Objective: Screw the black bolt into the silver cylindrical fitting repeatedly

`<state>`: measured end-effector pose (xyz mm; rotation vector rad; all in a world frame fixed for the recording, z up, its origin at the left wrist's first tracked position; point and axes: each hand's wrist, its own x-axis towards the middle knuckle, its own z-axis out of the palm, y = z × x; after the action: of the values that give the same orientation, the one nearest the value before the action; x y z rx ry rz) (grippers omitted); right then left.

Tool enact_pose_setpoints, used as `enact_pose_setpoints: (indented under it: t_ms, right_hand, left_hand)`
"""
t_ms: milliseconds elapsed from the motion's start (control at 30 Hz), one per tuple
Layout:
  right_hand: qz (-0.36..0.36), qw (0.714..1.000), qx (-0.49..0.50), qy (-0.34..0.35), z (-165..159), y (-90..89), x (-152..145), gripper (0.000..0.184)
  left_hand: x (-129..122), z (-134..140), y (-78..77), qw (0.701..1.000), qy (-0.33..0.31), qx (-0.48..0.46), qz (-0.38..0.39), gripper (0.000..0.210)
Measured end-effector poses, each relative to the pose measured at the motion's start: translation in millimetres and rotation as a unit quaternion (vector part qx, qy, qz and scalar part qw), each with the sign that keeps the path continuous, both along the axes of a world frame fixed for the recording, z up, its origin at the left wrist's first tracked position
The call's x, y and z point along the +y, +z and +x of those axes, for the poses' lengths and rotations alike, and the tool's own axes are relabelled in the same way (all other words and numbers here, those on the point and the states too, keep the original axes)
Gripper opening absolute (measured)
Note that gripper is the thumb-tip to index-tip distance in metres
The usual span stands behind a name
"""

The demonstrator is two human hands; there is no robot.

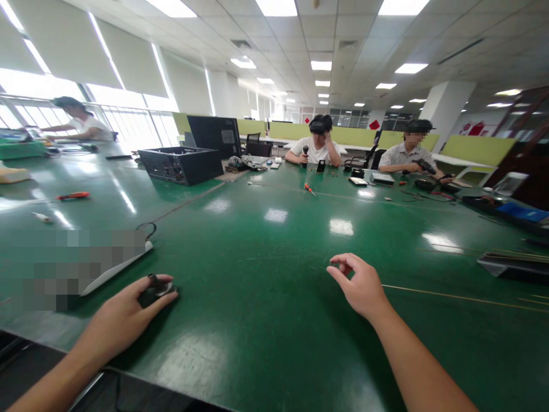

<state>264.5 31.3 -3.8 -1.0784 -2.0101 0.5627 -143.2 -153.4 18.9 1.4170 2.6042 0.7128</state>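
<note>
My left hand (122, 315) is low over the left part of the green table (257, 320). Its thumb and fingers are closed round a small dark round part with a shiny rim (162, 288); a short black stub sticks up from it. Farther right, my right hand (360, 286) hovers above the table with thumb and fingertips brought together. Something tiny may sit in that pinch, but I cannot make it out. A pale flat-edged object (118, 268), partly blurred out, lies just beyond my left hand. A thin brass-coloured rod (454, 296) stretches rightward from behind my right wrist.
An open black computer case (182, 166) stands at the far left. Screwdrivers lie on the table, one orange-red (74, 195) at left and another (309, 189) farther back. A dark tray (514, 266) with thin rods is at right. Three other people sit around the table.
</note>
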Motion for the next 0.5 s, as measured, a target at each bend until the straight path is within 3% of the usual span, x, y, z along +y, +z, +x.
enact_pose_setpoints:
  t_ms: [100,167,233,300,367,433,500]
  right_hand:
    - [-0.046,0.998,0.045,0.009,-3,-0.4,-2,0.022]
    - [-0.109,0.989,0.093,0.046,-6,-2.0,-3,0.024]
    - [-0.203,0.958,0.161,0.125,-9,-2.9,-7,0.027]
    - [-0.303,0.903,0.204,0.225,-13,-2.4,-12,0.029]
    - [-0.368,0.853,0.211,0.305,-16,-1.0,-20,0.028]
    - [-0.397,0.821,0.212,0.351,-17,0.0,-26,0.026]
    - [-0.404,0.805,0.218,0.375,-18,-0.6,-30,0.024]
  left_hand:
    - [-4,1,1.2,1.0,0.004,0.012,0.02,0.051]
    - [-7,6,1.8,0.99,0.027,0.072,0.12,0.057]
    - [-9,17,2.7,0.953,0.016,0.164,0.253,0.052]
    - [-7,37,4.7,0.914,-0.094,0.212,0.333,0.04]
    - [2,67,7.5,0.883,-0.267,0.192,0.334,0.038]
    - [16,103,9.8,0.848,-0.4,0.155,0.312,0.044]
    - [35,140,9.7,0.81,-0.487,0.11,0.307,0.047]
